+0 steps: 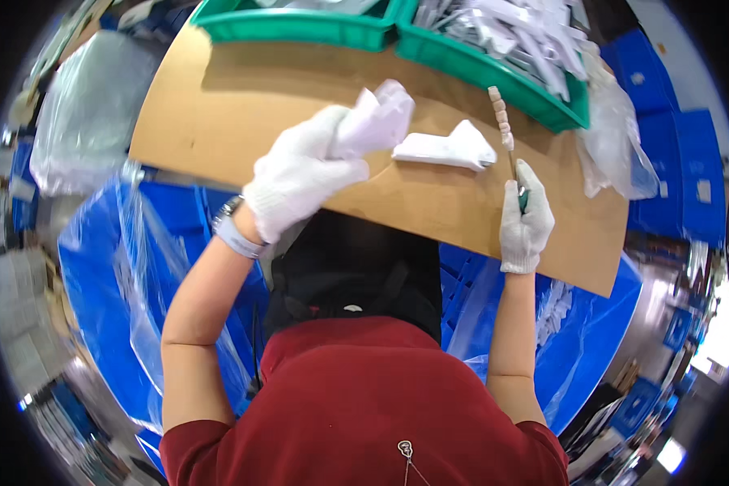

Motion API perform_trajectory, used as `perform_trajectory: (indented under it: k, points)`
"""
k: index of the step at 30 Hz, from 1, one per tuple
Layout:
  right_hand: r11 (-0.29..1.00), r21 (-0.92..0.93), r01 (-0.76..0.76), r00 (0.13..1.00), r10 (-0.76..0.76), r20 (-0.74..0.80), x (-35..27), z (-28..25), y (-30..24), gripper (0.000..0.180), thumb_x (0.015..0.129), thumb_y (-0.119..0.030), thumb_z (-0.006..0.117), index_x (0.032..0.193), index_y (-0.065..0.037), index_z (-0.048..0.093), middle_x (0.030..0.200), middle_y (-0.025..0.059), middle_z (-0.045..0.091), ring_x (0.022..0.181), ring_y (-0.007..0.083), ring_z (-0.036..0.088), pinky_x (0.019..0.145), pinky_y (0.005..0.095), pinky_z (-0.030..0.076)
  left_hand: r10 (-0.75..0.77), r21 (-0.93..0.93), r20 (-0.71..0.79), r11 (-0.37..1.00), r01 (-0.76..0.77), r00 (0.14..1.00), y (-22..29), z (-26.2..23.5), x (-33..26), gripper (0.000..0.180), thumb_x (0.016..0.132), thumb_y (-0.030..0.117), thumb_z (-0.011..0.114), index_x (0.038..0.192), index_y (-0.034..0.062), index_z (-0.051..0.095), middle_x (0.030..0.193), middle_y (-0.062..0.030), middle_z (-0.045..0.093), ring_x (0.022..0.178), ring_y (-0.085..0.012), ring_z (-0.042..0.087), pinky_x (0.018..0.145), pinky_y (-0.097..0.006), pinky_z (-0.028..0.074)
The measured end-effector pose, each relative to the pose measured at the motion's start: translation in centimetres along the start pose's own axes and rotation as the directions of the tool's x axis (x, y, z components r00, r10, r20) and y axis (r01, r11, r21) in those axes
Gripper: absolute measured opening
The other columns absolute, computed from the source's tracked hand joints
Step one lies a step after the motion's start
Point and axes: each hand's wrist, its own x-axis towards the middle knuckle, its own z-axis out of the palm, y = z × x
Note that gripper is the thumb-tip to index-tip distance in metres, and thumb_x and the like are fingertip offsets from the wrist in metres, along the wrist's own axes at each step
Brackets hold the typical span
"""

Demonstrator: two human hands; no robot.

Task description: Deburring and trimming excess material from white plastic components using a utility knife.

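Both my hands wear white knitted gloves. In my left hand (306,168), raised over the left half of the cardboard-topped table (243,113), is a white plastic part (376,121), its far end slightly blurred. A second white plastic part (444,151), elongated with an upright tab, lies on the table between my hands. My right hand (528,223) is closed round the green handle of a thin-shafted tool (502,120). That tool points away from me, and its far end is wrapped in lumpy beige material. Its exact kind I cannot make out.
Two green bins (300,27) stand along the far edge; the right one (494,69) is heaped with white and grey plastic parts. A clear plastic bag (616,138) hangs at the right. Blue lined containers (105,267) flank me below the table, the right one (579,356) holding white pieces.
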Motion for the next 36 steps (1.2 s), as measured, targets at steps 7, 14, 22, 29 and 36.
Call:
perform_trajectory:
  k: [7, 14, 22, 29, 36]
  points:
    - [0.982, 0.068, -0.176, 0.961, 0.187, -0.206, -2.8, -3.0, -0.5, 0.031, 0.092, -0.001, 0.069, 0.124, 0.0, 0.068, 0.109, 0.0126, 0.074, 0.091, 0.0162, 0.069, 0.084, 0.0282, 0.054, 0.518, 0.713, 0.197, 0.507, -0.484, 0.832, 1.0, 10.1, 6.3, 0.016, 0.087, 0.017, 0.067, 0.1, 0.0119, 0.06, 0.094, -0.009, 0.066, 0.093, -0.0294, 0.069, 0.072, -0.042, 0.056]
    - [0.833, 0.309, -0.459, 0.834, 0.524, -0.174, -6.6, -5.0, -1.6, 0.032, 0.096, -0.002, 0.066, 0.127, 0.002, 0.066, 0.102, 0.0044, 0.072, 0.081, 0.0095, 0.062, 0.076, 0.0243, 0.051, 0.437, 0.731, 0.447, 0.325, -0.6, 0.781, 0.3, 10.7, 8.7, 0.026, 0.081, 0.015, 0.069, 0.105, 0.0129, 0.059, 0.097, -0.0066, 0.068, 0.097, -0.0283, 0.069, 0.071, -0.04, 0.055]
    - [0.566, 0.661, -0.493, 0.744, 0.668, -0.019, -6.4, -4.0, -5.9, 0.031, 0.099, -0.004, 0.062, 0.13, -0.002, 0.064, 0.08, -0.005, 0.056, 0.056, 0.001, 0.044, 0.05, 0.0191, 0.037, 0.16, -0.862, 0.397, 0.404, 0.307, 0.904, 0.6, 7.8, 7.1, 0.065, 0.082, 0.006, 0.066, 0.143, 0.0025, 0.046, 0.122, -0.0182, 0.065, 0.113, -0.0351, 0.066, 0.095, -0.052, 0.054]
    - [0.684, 0.515, -0.517, 0.833, 0.541, 0.118, -6.1, -3.2, -8.2, 0.032, 0.093, 0.003, 0.067, 0.125, 0.002, 0.068, 0.109, 0.0058, 0.074, 0.078, 0.0045, 0.058, 0.074, 0.0203, 0.048, 0.197, -0.957, 0.231, -0.13, 0.259, 0.953, -2.0, 9.7, 5.8, 0.066, 0.078, -0.002, 0.068, 0.14, 0.0085, 0.048, 0.125, -0.0147, 0.062, 0.126, -0.0392, 0.057, 0.114, -0.062, 0.04]
    - [0.887, 0.346, -0.306, 0.951, 0.298, 0.077, -6.2, -2.8, -8.3, 0.038, 0.087, 0.003, 0.071, 0.125, -0.002, 0.068, 0.09, 0.0113, 0.072, 0.067, 0.0169, 0.063, 0.065, 0.0288, 0.052, 0.155, -0.993, 0.044, -0.102, 0.061, 0.987, -1.4, 9.1, 6.0, 0.05, 0.076, -0.014, 0.06, 0.117, 0.0126, 0.055, 0.111, -0.0072, 0.062, 0.125, -0.0346, 0.056, 0.12, -0.064, 0.032]
